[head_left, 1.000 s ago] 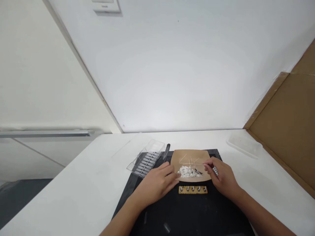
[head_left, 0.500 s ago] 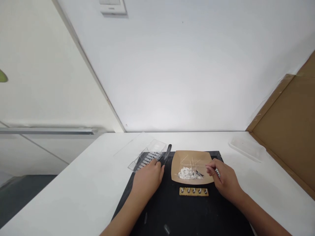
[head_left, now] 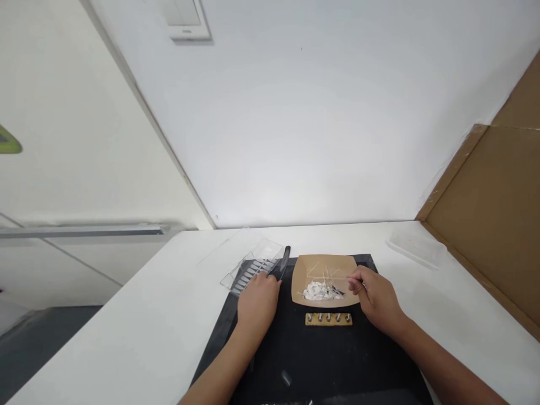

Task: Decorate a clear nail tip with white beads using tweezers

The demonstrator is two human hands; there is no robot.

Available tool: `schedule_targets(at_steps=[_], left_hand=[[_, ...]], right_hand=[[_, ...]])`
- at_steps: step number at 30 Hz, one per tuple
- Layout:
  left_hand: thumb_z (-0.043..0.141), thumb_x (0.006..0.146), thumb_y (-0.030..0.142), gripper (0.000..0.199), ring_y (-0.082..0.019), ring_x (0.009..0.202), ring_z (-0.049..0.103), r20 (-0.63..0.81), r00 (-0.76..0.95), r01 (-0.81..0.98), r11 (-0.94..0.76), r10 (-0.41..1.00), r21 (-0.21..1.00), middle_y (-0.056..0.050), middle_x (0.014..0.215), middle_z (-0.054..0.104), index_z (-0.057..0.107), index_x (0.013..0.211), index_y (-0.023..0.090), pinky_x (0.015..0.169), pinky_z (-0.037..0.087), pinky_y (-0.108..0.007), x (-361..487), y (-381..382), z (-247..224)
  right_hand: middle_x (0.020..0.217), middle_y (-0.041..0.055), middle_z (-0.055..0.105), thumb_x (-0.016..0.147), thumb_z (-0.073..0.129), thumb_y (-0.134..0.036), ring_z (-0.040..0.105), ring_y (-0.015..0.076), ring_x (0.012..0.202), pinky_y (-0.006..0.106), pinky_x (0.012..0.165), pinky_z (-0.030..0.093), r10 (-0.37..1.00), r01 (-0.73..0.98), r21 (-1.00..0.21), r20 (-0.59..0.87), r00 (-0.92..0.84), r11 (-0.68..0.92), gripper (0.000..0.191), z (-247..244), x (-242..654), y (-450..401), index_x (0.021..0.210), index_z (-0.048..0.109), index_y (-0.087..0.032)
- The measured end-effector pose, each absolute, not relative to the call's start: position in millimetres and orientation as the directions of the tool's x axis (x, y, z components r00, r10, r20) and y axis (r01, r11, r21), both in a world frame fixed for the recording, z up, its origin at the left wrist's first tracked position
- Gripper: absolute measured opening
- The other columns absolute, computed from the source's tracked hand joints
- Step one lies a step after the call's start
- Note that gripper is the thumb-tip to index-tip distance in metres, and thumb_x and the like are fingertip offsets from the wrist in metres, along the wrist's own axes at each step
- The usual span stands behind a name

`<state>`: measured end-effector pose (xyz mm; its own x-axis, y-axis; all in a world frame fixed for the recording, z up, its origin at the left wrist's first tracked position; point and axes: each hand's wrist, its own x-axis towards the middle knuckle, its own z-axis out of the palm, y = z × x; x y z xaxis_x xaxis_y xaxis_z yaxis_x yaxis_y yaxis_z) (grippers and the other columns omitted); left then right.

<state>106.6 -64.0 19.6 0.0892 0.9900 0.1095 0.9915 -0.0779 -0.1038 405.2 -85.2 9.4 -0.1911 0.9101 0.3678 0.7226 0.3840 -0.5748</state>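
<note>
1. Left hand (head_left: 258,301): near far left corner of black board (head_left: 329,360), palm down, fingers curled at near right side of clear box (head_left: 270,249). Fingertips mostly hidden; cannot tell whether anything held.
2. In clear box, straddling board's far left corner: rows of pale tapered pieces (head_left: 254,271). Possible trouble: box sliding or tipping under a push from curled fingers, pieces spilling onto worktop (head_left: 126,326).
3. Just right of box, across board's far edge: black-handled tool (head_left: 286,258). Easily knocked by a sideways drag of left hand. Sharp or not: too small to tell.
4. Right hand (head_left: 377,295): toward far right corner of board, thumb and forefinger pinched together over right rim of brown tray (head_left: 300,275). Thin pale stick (head_left: 335,278) apparently in pinch, pointing left over tray. Risk: slipping from a slack pinch, snapping from a hard one.
5. Brown tray: at board's far edge, holding heap of white bits (head_left: 318,291) and loose sticks (head_left: 325,270). Light-looking; liable to skid or tip if bumped by right hand, contents scattering.
6. Gold bar (head_left: 328,322) with five metal pegs: just nearer than tray, toward board's middle. Could shift if shoved by tray or brushed by a wrist.
</note>
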Motion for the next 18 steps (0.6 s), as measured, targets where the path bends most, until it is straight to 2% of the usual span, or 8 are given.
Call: schedule_targets(at_steps=[5,10,13,14,16,18], left_hand=[[0.046,0.104,0.024,0.033,-0.031,0.1,0.07,0.106,0.029,0.995,-0.019,0.994,-0.094,-0.02,0.104,0.069,0.074,0.1,0.01,0.075,0.054,-0.035,114,-66,18],[0.038,0.1,0.012,0.037,-0.03,0.097,0.069,0.104,0.031,0.995,-0.02,0.994,-0.099,-0.019,0.101,0.068,0.075,0.094,0.011,0.069,0.052,-0.033,109,-67,27],[0.04,0.101,0.018,0.036,-0.033,0.098,0.066,0.141,0.016,0.994,0.0,0.99,-0.112,-0.02,0.104,0.067,0.075,0.092,0.012,0.07,0.052,-0.036,98,-66,44],[0.041,0.102,0.022,0.036,-0.035,0.099,0.064,0.166,0.019,0.993,0.001,0.986,-0.117,-0.02,0.102,0.067,0.075,0.092,0.013,0.07,0.052,-0.037,96,-65,51],[0.043,0.103,0.03,0.038,-0.036,0.101,0.06,0.328,0.096,0.989,-0.054,0.94,-0.135,-0.018,0.096,0.068,0.075,0.092,0.015,0.074,0.051,-0.04,97,-64,64],[0.045,0.104,0.033,0.036,-0.035,0.102,0.059,0.412,0.219,0.975,-0.186,0.884,-0.12,-0.016,0.098,0.071,0.076,0.094,0.017,0.08,0.051,-0.043,107,-65,71]], right_hand=[[0.084,0.0021,0.071,0.107,0.046,-0.029,0.067,0.0204,0.078,0.03,0.071,0.044,0.905,0.736,-0.55,0.369,-0.21,0.395,0.023,9,406,-82,0.089,0.058,-0.023],[0.085,0.0029,0.072,0.108,0.046,-0.028,0.064,0.0197,0.076,0.03,0.071,0.041,0.871,0.751,-0.489,0.432,-0.232,0.443,0.023,9,407,-80,0.089,0.059,-0.022],[0.083,0.0029,0.071,0.11,0.045,-0.03,0.063,0.0198,0.075,0.032,0.072,0.041,0.857,0.75,-0.471,0.452,-0.247,0.464,0.026,11,408,-80,0.088,0.058,-0.022],[0.083,0.003,0.071,0.11,0.045,-0.03,0.063,0.0197,0.075,0.032,0.073,0.041,0.854,0.747,-0.468,0.454,-0.255,0.472,0.027,12,408,-80,0.088,0.058,-0.022],[0.084,0.0032,0.071,0.11,0.045,-0.032,0.062,0.0194,0.075,0.033,0.075,0.041,0.847,0.741,-0.46,0.454,-0.277,0.489,0.028,14,408,-80,0.087,0.057,-0.022],[0.084,0.0032,0.071,0.11,0.045,-0.033,0.061,0.0193,0.074,0.033,0.076,0.04,0.841,0.738,-0.453,0.454,-0.293,0.501,0.028,14,407,-80,0.087,0.056,-0.022]])
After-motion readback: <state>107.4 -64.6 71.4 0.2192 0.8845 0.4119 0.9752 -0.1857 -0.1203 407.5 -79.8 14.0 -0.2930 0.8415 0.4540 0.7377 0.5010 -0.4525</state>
